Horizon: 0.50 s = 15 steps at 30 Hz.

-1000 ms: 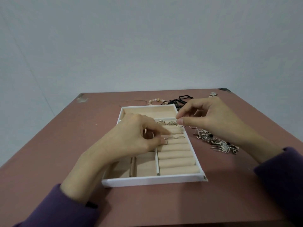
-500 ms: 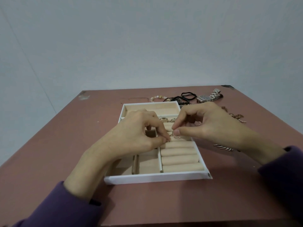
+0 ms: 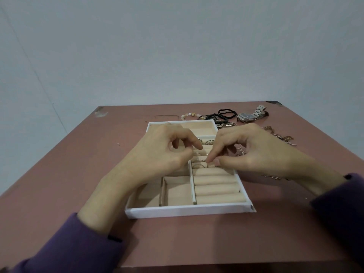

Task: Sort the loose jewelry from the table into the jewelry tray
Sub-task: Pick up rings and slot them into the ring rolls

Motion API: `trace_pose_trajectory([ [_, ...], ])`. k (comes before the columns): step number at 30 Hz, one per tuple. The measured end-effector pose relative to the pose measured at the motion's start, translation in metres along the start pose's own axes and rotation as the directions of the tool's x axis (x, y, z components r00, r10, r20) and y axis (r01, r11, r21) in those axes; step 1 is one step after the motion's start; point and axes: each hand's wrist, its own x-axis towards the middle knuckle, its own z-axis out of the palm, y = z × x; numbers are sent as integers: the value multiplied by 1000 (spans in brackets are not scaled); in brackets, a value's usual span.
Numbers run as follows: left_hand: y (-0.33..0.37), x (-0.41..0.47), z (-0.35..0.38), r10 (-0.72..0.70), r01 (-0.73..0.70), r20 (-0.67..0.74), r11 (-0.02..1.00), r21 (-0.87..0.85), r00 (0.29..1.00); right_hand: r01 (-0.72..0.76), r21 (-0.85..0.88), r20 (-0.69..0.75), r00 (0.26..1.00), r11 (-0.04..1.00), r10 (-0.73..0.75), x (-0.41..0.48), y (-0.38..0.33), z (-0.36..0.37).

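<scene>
The white jewelry tray (image 3: pixel 187 211) with beige lining lies mid-table. Its right side holds padded ring rolls (image 3: pixel 216 190); a few rings (image 3: pixel 206 142) sit in the far rolls. My right hand (image 3: pixel 248 152) pinches a thin silver ring (image 3: pixel 207 161) between thumb and forefinger, down against a slot between the rolls. Another thin ring (image 3: pixel 198 165) sits in the slot just left of it. My left hand (image 3: pixel 163 152) hovers over the tray's middle with curled fingers, its forefinger tip on a roll; I see nothing held in it.
Loose jewelry lies behind and right of the tray: a bead bracelet (image 3: pixel 189 115), black cord bracelets (image 3: pixel 223 115), a metal watch (image 3: pixel 251 115), a gold chain (image 3: pixel 279 135), small pieces (image 3: pixel 239 151) under my right hand. The tray's left compartments (image 3: pixel 177 192) show bare lining.
My right hand came down and toward me with the ring, from above the far rolls to a slot in the middle rolls. My left hand's fingers drew back slightly.
</scene>
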Motion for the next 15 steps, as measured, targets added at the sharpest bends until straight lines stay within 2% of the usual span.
trace_pose_trajectory([
  [15, -2, 0, 1, 4, -4, 3, 1000, -10, 1000, 8, -51, 43, 999, 999, -6, -1, 2, -1],
])
